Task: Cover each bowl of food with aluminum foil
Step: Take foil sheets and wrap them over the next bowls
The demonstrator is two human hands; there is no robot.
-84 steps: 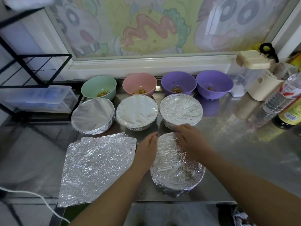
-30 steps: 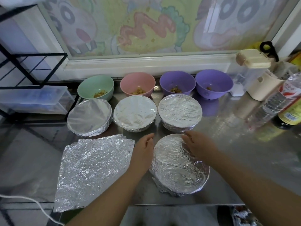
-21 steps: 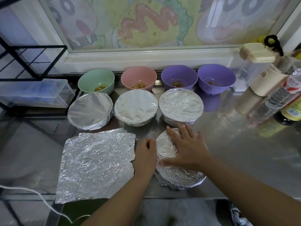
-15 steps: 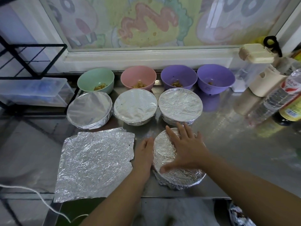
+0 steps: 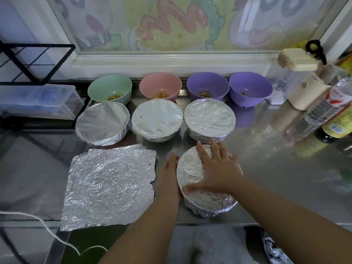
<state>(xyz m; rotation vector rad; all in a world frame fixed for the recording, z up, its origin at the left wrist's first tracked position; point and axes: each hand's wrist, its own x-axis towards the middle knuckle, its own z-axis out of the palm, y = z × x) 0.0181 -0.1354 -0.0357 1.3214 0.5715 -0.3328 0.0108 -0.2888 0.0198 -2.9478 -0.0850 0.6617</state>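
Spreading widest is the steel table (image 5: pixel 276 168), and every place here is told from the front bowl (image 5: pixel 187 168), which stands near the table's front edge, foil wrapped over its top and bunched down its sides. Just left of it lies a loose foil sheet (image 5: pixel 110 185), crinkled, flat, touched by neither hand. Directly behind it stands the 1st covered bowl (image 5: pixel 209 119); behind and left, the 2nd covered bowl (image 5: pixel 156 120); farther left again, the 3rd covered bowl (image 5: pixel 102 123). All 3 carry tight foil tops. Farther behind, by the window sill (image 5: pixel 171 63), runs a row of 4 unwrapped bowls: the green bowl (image 5: pixel 110 85) far left, the pink bowl (image 5: pixel 160 82) left, 1 purple bowl (image 5: pixel 207 82) straight behind, the other purple bowl (image 5: pixel 250 84) behind and right. Each holds a little food (image 5: pixel 114 96) and no foil.

The right hand (image 5: pixel 219 172) lies open and flat on the front bowl's top, fingers spread, thumb along the near rim, pressing the foil down. The left hand (image 5: pixel 170 176) rests against that bowl's left wall, fingers straight, gripping nothing.

By my reading, 4 of 8 bowls are covered, the 4th only being smoothed. 4 remain, and just 1 spare sheet shows, so more foil would have to be fetched.
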